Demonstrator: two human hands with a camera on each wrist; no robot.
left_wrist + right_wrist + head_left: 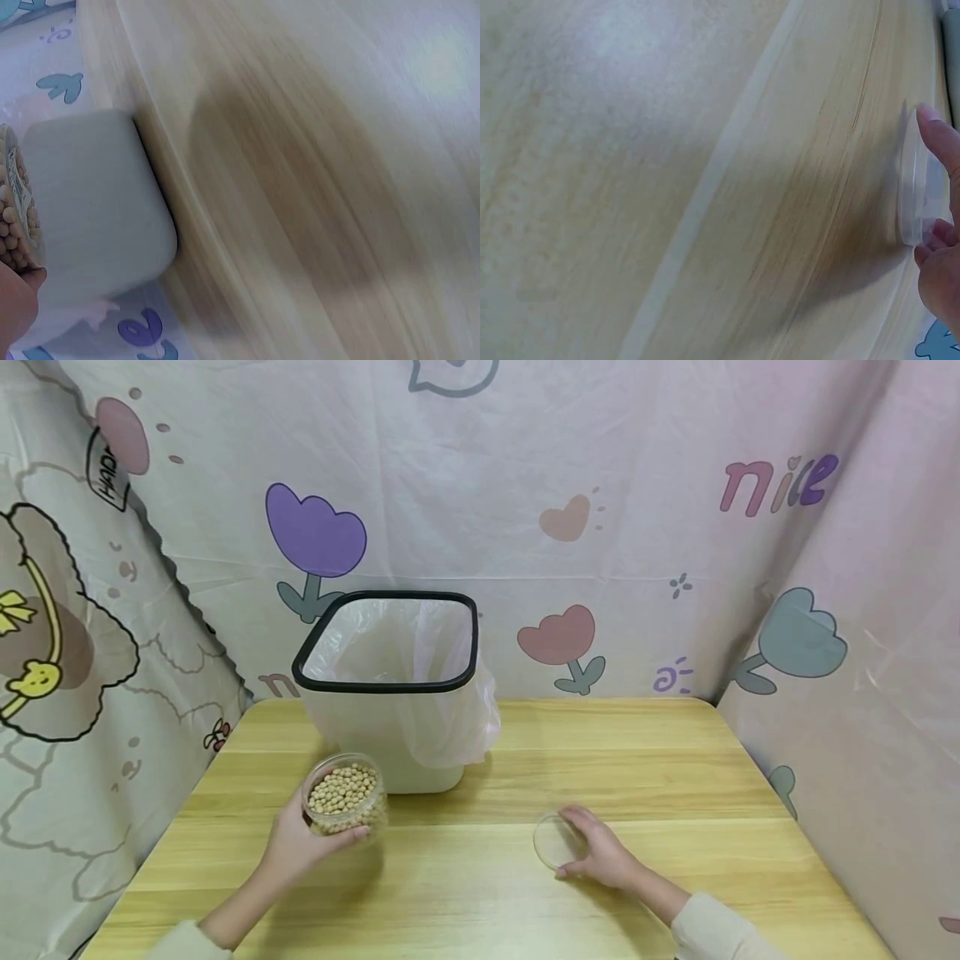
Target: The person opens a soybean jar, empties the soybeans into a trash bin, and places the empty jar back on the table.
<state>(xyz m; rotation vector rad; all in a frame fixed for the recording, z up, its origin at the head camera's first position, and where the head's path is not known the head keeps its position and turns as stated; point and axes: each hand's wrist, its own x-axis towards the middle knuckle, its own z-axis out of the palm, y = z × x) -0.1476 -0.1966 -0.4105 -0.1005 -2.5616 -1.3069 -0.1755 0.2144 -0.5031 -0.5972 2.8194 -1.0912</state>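
My left hand [294, 842] grips a clear round jar [345, 797] filled with pale, round dried beans [342, 787]. The jar has no lid on and is held above the table, in front of the bin. In the left wrist view the beans [10, 229] and part of the thumb [16, 304] show at the left edge. My right hand [600, 852] pinches a clear round lid [551, 842] by its rim, between thumb and fingers. The right wrist view shows the lid [913, 184] edge-on, close over the wood.
A white bin [375, 727] with a black rim and a clear plastic liner [457, 718] stands at the back left of the wooden table [622, 760]. Patterned cloth [637, 552] hangs behind the table and along both sides.
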